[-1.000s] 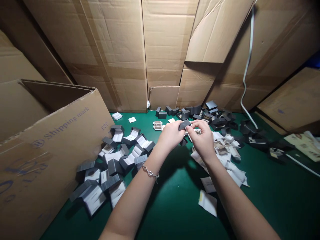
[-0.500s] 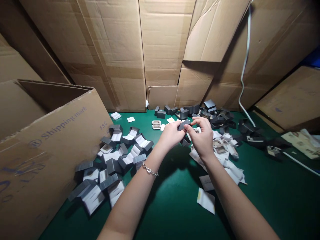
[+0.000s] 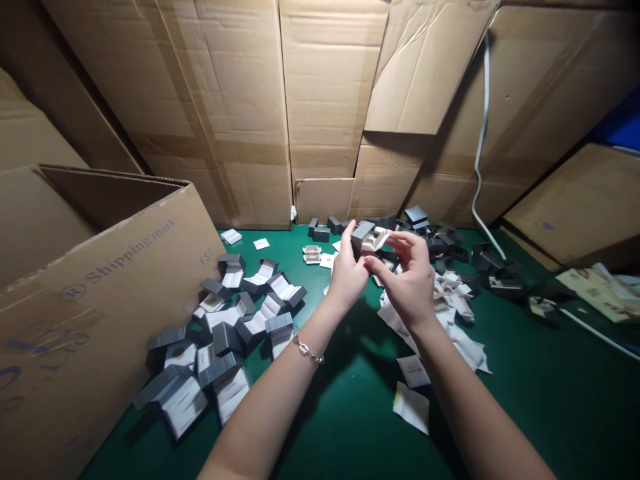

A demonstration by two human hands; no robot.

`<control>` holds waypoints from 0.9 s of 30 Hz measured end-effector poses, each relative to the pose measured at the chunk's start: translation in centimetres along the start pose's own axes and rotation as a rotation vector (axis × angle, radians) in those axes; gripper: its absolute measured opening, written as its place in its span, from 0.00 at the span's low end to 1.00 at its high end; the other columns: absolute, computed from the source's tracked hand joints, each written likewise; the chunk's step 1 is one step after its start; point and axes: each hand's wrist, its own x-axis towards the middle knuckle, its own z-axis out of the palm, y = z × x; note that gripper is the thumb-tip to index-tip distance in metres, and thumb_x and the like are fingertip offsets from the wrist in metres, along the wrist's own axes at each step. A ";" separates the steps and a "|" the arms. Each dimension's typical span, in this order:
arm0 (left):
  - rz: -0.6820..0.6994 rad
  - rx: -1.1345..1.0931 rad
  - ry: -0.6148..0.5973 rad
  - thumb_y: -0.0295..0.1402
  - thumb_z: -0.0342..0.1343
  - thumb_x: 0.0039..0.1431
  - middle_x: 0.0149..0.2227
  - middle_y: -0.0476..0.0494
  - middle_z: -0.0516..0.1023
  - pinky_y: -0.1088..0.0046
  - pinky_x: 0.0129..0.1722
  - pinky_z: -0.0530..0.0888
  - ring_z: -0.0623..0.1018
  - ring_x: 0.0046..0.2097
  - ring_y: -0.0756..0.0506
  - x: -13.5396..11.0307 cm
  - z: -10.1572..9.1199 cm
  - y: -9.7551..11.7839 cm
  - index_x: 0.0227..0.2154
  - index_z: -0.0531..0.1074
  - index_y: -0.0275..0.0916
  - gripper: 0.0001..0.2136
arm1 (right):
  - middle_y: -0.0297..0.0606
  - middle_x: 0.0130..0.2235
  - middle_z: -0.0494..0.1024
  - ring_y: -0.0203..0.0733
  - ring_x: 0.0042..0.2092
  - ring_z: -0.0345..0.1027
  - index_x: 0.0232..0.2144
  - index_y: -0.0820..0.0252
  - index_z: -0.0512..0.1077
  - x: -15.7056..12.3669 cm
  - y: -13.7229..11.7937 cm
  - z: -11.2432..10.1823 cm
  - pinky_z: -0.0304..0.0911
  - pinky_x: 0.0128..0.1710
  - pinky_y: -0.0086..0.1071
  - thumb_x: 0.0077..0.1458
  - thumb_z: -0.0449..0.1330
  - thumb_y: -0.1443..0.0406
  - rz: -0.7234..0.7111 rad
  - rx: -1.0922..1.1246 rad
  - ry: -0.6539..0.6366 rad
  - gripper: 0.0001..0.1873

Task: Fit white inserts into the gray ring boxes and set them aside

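Observation:
My left hand (image 3: 349,272) is closed around a small dark grey jewelry box (image 3: 361,233), with its thumb side up against the lid. The box stands open and shows a pale insert (image 3: 375,240) that faces right. My right hand (image 3: 411,277) pinches the right side of the same box, fingers at the pale insert and thumb below. Whether the insert is coming loose I cannot tell. Beneath the hands lie white paper pieces (image 3: 453,320) and dark box parts, partly hidden by my right hand.
Several open grey jewelry boxes (image 3: 227,337) with white linings lie left, beside a large carton (image 3: 150,267). Dark box parts (image 3: 445,243) are heaped at the back right. White slips (image 3: 413,407) lie in front on the green table (image 3: 340,427). A white cable (image 3: 477,167) hangs at right.
The jewelry box was closed or turned away between my hands; now it is open, its pale insert showing. My right hand has shifted slightly right and my left fingers have risen along the lid.

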 end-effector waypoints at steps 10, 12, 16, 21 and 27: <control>0.023 -0.014 -0.001 0.25 0.52 0.54 0.58 0.41 0.70 0.64 0.59 0.66 0.69 0.59 0.43 -0.8 1.4 -0.8 0.58 0.63 0.40 0.26 | 0.41 0.45 0.77 0.47 0.46 0.71 0.44 0.58 0.72 0.3 0.0 -0.2 0.66 0.50 0.44 0.45 0.67 0.60 0.099 0.010 0.042 0.21; 0.022 -0.023 0.000 0.26 0.52 0.55 0.57 0.41 0.71 0.65 0.58 0.67 0.71 0.58 0.43 -0.8 1.4 -0.7 0.59 0.62 0.40 0.26 | 0.42 0.45 0.77 0.47 0.46 0.72 0.44 0.58 0.73 0.3 0.2 -0.3 0.67 0.49 0.44 0.46 0.66 0.59 0.119 0.022 0.011 0.22; 0.051 0.049 -0.007 0.27 0.52 0.56 0.58 0.41 0.70 0.65 0.58 0.67 0.71 0.58 0.43 -0.8 1.1 -0.1 0.58 0.63 0.39 0.25 | 0.43 0.45 0.79 0.47 0.45 0.73 0.45 0.59 0.75 0.5 0.4 -0.6 0.68 0.48 0.45 0.48 0.65 0.58 0.108 0.009 -0.005 0.21; 0.049 0.202 -0.046 0.23 0.50 0.53 0.59 0.42 0.69 0.64 0.59 0.66 0.71 0.57 0.42 -0.7 0.7 0.5 0.59 0.64 0.39 0.28 | 0.43 0.44 0.80 0.49 0.46 0.73 0.42 0.60 0.77 0.9 0.4 -1.1 0.67 0.51 0.48 0.47 0.66 0.59 0.089 -0.025 -0.036 0.19; 0.027 0.288 -0.102 0.26 0.51 0.55 0.59 0.40 0.69 0.62 0.58 0.67 0.71 0.57 0.41 -0.4 0.3 0.9 0.59 0.63 0.38 0.26 | 0.43 0.44 0.80 0.49 0.46 0.75 0.45 0.59 0.73 1.2 0.8 -1.3 0.71 0.48 0.46 0.44 0.68 0.60 0.153 0.073 -0.084 0.24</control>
